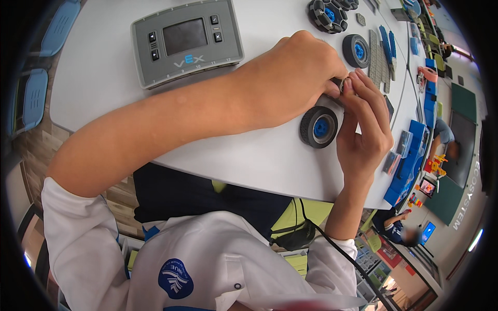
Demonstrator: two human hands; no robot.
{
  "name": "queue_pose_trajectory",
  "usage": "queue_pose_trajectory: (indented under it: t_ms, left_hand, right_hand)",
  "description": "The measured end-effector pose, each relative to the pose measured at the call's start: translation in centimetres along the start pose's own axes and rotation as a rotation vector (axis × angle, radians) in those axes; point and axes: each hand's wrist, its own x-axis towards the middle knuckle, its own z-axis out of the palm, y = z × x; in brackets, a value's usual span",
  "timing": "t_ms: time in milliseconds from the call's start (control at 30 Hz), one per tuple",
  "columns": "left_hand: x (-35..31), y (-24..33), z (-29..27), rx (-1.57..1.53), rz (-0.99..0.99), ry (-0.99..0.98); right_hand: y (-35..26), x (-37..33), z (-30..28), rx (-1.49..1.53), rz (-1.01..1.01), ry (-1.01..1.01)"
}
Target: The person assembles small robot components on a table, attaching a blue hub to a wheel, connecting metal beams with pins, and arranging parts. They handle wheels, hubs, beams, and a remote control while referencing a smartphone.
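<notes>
Both hands meet over the right part of the white table, fingertips pressed together. My left hand [298, 78] is closed, back upward, its thumb and fingers pinching a small grey piece [340, 84]. From the other side my right hand [365, 114] grips the same piece with bent fingers. Most of that piece is hidden by the fingers, so its kind does not show. Just below the hands stands a black-tyred wheel with a blue hub [318, 127]. A second such wheel [356, 50] lies beyond them.
A grey control box with a screen [187, 41] lies on the table [104, 78] to the left. Omni wheels [328, 15], grey perforated beams [378, 59] and blue-handled pliers [388, 52] lie at the far right. Blue trays [407, 171] stand along the right edge. Other people sit farther off.
</notes>
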Motion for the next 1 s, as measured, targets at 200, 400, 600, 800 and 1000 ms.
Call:
queue_pose_trajectory:
  t_ms: [200, 400, 600, 800, 1000]
  left_hand:
    - [-0.1, -0.2, 0.1, -0.006, 0.024, -0.015]
    - [-0.3, -0.3, 0.1, -0.025, 0.034, 0.028]
    - [-0.1, 0.8, 0.1, 0.003, 0.096, 0.14]
    - [-0.1, 5.3, -8.3, 0.226, 0.031, 0.137]
    - [-1.7, 10.7, -18.5, -1.157, -0.011, 0.127]
  right_hand:
    - [-0.1, 0.2, -0.3, -0.008, 0.009, -0.029]
    - [-0.2, 0.0, -0.6, 0.098, 0.132, -0.044]
    - [0.6, -0.1, -1.1, 0.253, 0.169, -0.062]
    - [1.4, -0.4, -7.4, 0.426, 0.261, 0.363]
    - [0.2, 0.7, -9.6, 0.696, 0.192, 0.215]
